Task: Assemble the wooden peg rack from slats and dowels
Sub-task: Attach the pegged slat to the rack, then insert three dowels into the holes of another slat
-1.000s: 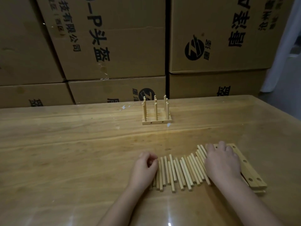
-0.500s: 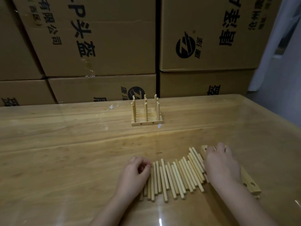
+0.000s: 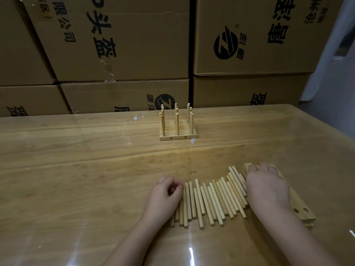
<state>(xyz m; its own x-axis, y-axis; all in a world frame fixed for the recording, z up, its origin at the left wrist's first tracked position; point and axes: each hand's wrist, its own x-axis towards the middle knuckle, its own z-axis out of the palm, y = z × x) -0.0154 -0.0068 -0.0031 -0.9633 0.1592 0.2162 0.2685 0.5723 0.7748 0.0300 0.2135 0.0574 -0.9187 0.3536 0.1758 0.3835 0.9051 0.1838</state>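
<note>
Several loose wooden dowels [image 3: 215,200] lie side by side in a fanned row on the table near me. My left hand [image 3: 163,196] sits at the row's left end, its fingers curled, knuckles against the outermost dowels, with nothing plainly held. My right hand [image 3: 267,189] lies palm down over a stack of flat slats with holes [image 3: 299,205] at the row's right end. Its fingertips curl over the stack's far end. An assembled peg rack [image 3: 177,129] with upright dowels stands farther back at the table's centre.
The glossy wooden table [image 3: 76,169] stretches wide to the left. Stacked cardboard boxes [image 3: 124,45] form a wall along its far edge. The table's right edge [image 3: 326,131] borders an open floor area.
My right hand's fingers, stretched flat over the slats a second ago, now curl at the stack's far end. The left hand stays by the dowels. My view shifted slightly.
</note>
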